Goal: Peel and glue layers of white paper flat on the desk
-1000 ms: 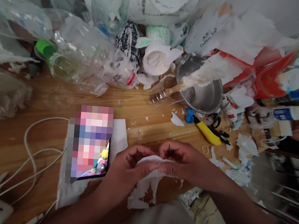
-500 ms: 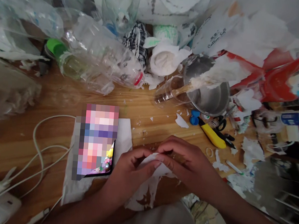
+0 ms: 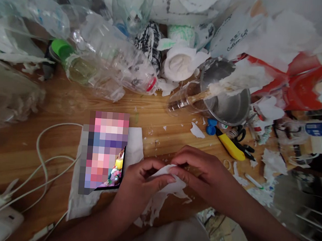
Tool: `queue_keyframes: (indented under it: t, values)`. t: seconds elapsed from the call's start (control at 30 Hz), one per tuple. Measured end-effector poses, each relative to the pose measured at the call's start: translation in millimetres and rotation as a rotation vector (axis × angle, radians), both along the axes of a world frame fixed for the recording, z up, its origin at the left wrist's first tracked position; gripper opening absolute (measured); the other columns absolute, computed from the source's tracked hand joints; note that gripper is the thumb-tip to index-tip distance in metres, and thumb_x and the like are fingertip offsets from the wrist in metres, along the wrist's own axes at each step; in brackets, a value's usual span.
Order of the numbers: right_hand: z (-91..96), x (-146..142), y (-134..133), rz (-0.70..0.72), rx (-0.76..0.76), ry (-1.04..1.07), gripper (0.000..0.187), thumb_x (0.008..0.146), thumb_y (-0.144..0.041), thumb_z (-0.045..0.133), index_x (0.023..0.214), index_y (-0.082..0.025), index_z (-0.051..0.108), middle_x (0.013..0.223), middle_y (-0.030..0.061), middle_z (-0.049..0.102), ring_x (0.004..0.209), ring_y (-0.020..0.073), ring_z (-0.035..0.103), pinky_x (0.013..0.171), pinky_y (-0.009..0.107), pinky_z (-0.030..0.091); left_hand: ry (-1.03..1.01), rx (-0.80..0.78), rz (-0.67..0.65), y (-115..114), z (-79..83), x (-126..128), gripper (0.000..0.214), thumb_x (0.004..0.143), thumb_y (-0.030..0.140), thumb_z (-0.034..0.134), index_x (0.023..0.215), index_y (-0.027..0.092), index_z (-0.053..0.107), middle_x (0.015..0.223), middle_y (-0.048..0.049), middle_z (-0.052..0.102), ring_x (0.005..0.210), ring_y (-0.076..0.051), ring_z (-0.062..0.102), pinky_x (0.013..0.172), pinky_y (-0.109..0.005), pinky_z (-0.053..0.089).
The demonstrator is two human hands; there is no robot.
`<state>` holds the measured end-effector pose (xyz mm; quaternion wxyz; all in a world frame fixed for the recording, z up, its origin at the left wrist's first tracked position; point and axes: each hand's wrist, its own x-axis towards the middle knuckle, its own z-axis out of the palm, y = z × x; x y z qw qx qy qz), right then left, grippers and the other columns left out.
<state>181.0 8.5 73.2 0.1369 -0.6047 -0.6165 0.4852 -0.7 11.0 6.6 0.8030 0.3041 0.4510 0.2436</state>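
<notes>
A thin, ragged-edged piece of white paper (image 3: 172,187) is pinched between my two hands above the table's near edge. My left hand (image 3: 143,182) grips its left side, thumb on top and fingers curled beneath. From the right, my right hand (image 3: 198,171) holds the top edge between thumb and fingers. Torn strips of the paper hang down over my lap. Left of my left hand lies a phone (image 3: 115,170) with its screen lit and mostly pixelated, resting on a folded white cloth or tissue (image 3: 135,144).
Clear plastic bottles (image 3: 113,53) crowd the back left. A metal pot (image 3: 231,103) and a glue-covered brush (image 3: 201,97) lie behind my hands. A yellow-handled cutter (image 3: 233,146) and paper scraps (image 3: 197,131) are to the right. White cables (image 3: 42,163) run along the left.
The paper has shifted and turned slightly between my fingers, and its hanging torn strips lie differently. Both hands stay in nearly the same place. The view has moved a little.
</notes>
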Motion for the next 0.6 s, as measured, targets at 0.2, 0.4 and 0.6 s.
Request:
queue_keyframes:
  t: [0.2,0.4,0.6]
  values:
    - [1.5,-5,1,-0.003,-0.011,-0.051,0.014,0.1,-0.033,0.057,0.091,-0.024,0.063,0.089,-0.0022,0.062,0.082,0.0107,0.06,0.07,0.023,0.044,0.11,0.09,0.043,1,3.6,1,0.009,0.072,0.027,0.077,0.073,0.02,0.072,0.076,-0.0011,0.074,0.075,-0.016,0.066,0.072,-0.026,0.051]
    - [8.0,-5,1,0.078,-0.007,-0.091,0.014,0.101,-0.031,0.055,0.091,-0.023,0.061,0.091,-0.0016,0.061,0.085,0.0115,0.059,0.073,0.024,0.043,0.146,0.23,0.035,-3,6.2,2,0.004,0.075,0.022,0.073,0.071,0.021,0.072,0.078,-0.0023,0.075,0.075,-0.017,0.067,0.07,-0.027,0.053]
    - [18.5,-10,0,0.109,-0.043,-0.111,0.012,0.102,-0.028,0.053,0.093,-0.023,0.06,0.098,-0.0006,0.061,0.092,0.0122,0.058,0.08,0.025,0.044,0.092,0.414,0.097,-4,4.6,1,0.011,0.074,0.009,0.07,0.073,0.02,0.071,0.078,0.0,0.073,0.075,-0.012,0.068,0.07,-0.021,0.053]
